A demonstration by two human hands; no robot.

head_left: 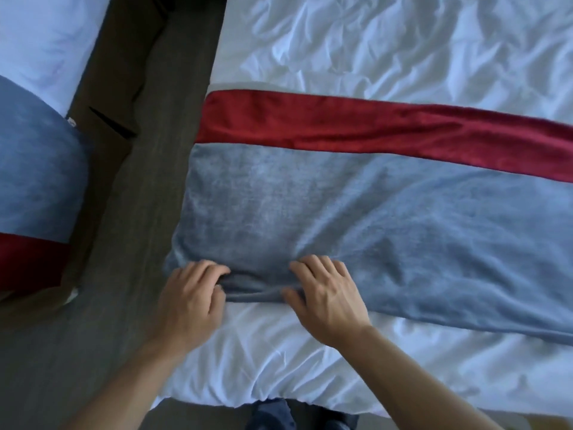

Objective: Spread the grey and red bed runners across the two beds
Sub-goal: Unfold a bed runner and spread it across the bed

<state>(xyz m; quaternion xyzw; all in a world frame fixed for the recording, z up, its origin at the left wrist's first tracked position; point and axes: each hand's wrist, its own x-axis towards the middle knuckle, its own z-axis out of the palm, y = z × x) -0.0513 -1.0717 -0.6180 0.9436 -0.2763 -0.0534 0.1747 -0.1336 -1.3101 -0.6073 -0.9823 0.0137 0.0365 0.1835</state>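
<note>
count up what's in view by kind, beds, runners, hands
Beds with white bedding: 2, the near bed and the one at left
Grey and red fabric bed runners: 2, one across the near bed, one on the left bed
Bare hands: 2, left hand and right hand, both pinching the near runner's grey edge
Total: 6

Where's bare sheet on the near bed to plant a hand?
Two patches: the white sheet beyond the red band, and the strip between the grey runner and the foot edge. Crowded at the runner's near hem, which the left hand and right hand pinch.
</note>
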